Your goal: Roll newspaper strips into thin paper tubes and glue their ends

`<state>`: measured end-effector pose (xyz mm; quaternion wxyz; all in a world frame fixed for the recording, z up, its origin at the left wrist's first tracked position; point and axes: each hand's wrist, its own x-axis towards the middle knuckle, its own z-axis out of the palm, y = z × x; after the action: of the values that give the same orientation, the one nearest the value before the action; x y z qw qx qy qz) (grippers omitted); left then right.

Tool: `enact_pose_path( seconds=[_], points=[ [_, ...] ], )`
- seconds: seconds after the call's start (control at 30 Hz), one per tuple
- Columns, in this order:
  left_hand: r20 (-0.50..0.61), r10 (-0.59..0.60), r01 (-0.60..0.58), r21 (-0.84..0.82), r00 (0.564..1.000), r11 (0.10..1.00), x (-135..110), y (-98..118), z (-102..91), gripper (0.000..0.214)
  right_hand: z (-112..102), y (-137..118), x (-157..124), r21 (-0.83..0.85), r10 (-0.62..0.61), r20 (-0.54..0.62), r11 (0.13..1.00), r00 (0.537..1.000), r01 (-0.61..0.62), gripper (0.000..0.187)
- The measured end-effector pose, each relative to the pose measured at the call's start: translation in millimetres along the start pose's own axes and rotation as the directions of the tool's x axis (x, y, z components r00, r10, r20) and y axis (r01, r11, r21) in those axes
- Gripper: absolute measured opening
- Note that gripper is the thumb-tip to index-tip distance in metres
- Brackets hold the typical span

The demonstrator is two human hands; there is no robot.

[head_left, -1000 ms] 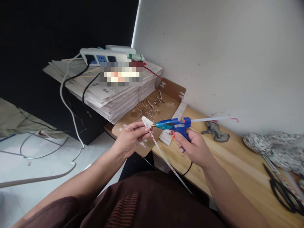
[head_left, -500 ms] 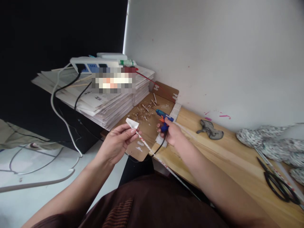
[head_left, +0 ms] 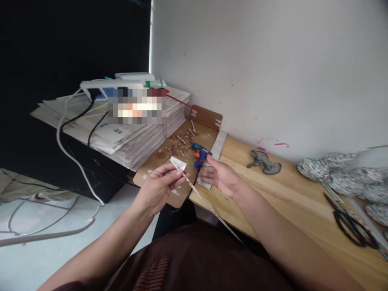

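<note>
Pinching the paper stick (head_left: 209,209) mid-scene: left hand (head_left: 157,188). Right hand (head_left: 218,174) is loosely open, just right of the blue glue gun (head_left: 200,155) on the cardboard (head_left: 141,178). Newspaper stack (head_left: 145,147) print's too blurry to read.

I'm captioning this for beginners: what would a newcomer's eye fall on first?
Probably the bright blue glue gun over the brown cardboard, close by the open right hand. Next, perhaps, the white paper piece pinched in the left hand, a thin patterned stick slanting from it toward the lap. The thick paper stack beyond, with a power strip on top, likely stands out too.
</note>
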<state>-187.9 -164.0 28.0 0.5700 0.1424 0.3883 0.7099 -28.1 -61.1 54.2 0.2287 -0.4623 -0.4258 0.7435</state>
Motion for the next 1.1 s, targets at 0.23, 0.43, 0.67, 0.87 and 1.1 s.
enact_pose_path(
  seconds=[0.23,0.43,0.67,0.87,1.1],
  points=[
    [0.065,-0.083,0.083,0.004,0.994,0.997,1.5,-10.6,33.3,0.015,-10.0,29.7,-58.9,-0.506,-0.459,0.129,0.732,0.879,0.457,0.031],
    [0.118,-0.1,0.096,0.037,0.988,0.995,3.5,-18.6,55.4,0.01,-24.1,32.8,-71.7,-0.768,-0.736,0.123,0.355,0.666,0.534,0.01],
    [0.15,-0.118,0.107,0.075,0.982,0.991,5.5,-25.1,70.8,0.011,-47.5,14.7,-79.0,-0.577,-0.422,0.124,0.706,0.898,0.411,0.027],
    [0.199,-0.115,0.094,0.111,0.973,0.989,6.0,-27.5,86.9,0.016,-67.6,0.9,-79.2,-0.348,-0.151,0.305,0.901,0.94,0.258,0.034],
    [0.204,-0.079,0.05,0.143,0.976,0.988,8.0,-32.8,98.8,0.015,-60.1,12.2,-87.7,-0.902,-0.748,0.267,0.029,0.608,0.431,0.026]
  ],
)
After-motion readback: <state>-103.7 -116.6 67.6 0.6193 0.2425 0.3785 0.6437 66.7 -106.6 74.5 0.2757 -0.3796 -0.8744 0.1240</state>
